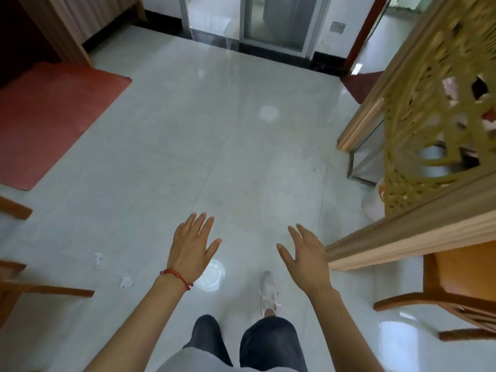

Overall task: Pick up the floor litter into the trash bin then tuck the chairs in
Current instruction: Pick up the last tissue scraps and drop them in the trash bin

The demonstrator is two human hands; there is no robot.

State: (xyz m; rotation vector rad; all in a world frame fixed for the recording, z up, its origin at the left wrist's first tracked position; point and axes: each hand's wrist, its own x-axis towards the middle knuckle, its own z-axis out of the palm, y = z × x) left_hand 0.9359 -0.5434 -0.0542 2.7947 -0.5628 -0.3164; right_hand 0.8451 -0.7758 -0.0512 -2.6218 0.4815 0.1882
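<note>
floor (pixel 188 146): glossy pale tile | on it: red mat (pixel 51 116), two paper scraps (pixel 97 258) (pixel 126 282), white lid (pixel 210 276)

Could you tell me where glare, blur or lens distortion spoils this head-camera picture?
Head view: bright glare patches sit on the glossy floor, one round spot mid-floor and one beside the orange chair; the carved wooden screen is smeared by motion blur; the wide lens bends the door frame and walls outward; both hands, left and right, stay fairly sharp.

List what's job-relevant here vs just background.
Job:
crumpled paper scraps
white plastic lid
chair
left hand and right hand, both empty

Background:
red mat
carved wooden screen
sliding door
</note>
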